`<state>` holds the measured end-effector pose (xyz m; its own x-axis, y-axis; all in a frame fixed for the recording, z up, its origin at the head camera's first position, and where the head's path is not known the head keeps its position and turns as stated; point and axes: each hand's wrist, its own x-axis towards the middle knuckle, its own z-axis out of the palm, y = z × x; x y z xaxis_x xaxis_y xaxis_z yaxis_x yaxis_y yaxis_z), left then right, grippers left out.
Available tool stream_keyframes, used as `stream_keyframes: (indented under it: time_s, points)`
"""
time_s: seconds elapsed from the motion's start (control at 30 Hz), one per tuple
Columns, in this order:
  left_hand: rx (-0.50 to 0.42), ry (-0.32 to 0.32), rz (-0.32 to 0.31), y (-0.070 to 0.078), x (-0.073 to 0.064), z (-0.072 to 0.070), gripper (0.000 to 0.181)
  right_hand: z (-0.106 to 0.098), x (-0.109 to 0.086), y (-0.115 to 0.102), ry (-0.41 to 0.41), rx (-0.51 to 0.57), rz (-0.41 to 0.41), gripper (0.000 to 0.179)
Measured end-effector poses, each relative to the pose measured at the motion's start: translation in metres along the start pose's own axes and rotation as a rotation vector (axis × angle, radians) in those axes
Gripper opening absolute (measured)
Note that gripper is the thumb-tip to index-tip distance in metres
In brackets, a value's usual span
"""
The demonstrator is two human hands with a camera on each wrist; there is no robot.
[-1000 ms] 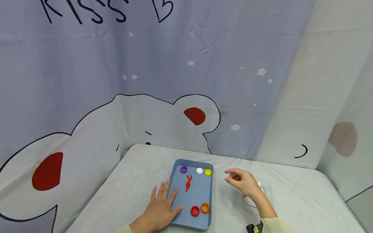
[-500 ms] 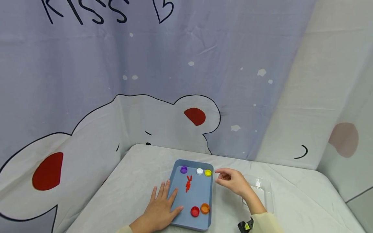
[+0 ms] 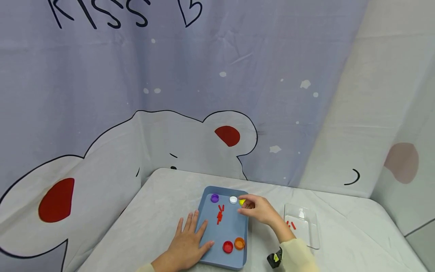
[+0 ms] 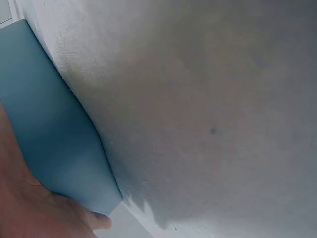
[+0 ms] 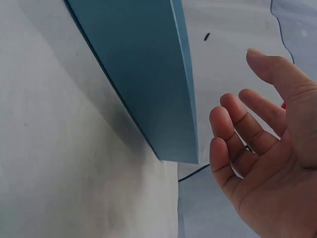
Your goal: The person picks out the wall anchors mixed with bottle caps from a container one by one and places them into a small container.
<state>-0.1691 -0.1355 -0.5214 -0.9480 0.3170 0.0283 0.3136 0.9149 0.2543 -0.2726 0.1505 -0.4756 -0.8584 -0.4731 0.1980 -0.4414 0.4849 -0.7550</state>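
My left hand lies with spread fingers on the left rim of a blue-grey tray. Over the tray's right edge hovers my right hand, partly covering a yellow round cap. Its fingers are loosely bent, thumb apart from them, and the right wrist view shows nothing between them. A white cap and a purple cap sit at the tray's far end. Several short red sticks lie mid-tray. Close to the near end are a red cap and an orange cap.
To the right of the tray stands a clear plastic box with several red sticks inside. White cloth covers the table, and a printed curtain hangs behind it.
My right hand has moved left from beside the clear box to over the tray's right edge, uncovering the sticks in the box. The left hand stays in place.
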Motion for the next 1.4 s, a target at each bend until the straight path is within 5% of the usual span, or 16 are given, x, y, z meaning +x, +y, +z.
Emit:
stream_keyframes:
  time_s: [0.8,1.4]
  points:
    - [0.009,-0.027,0.000,0.001,-0.001,-0.004,0.080,0.036,0.038,0.004,-0.104,-0.138,-0.028,0.041]
    - [0.032,0.046,0.025,-0.005,0.001,0.006,0.076,0.054,0.054,0.001,-0.153,-0.374,0.095,0.041]
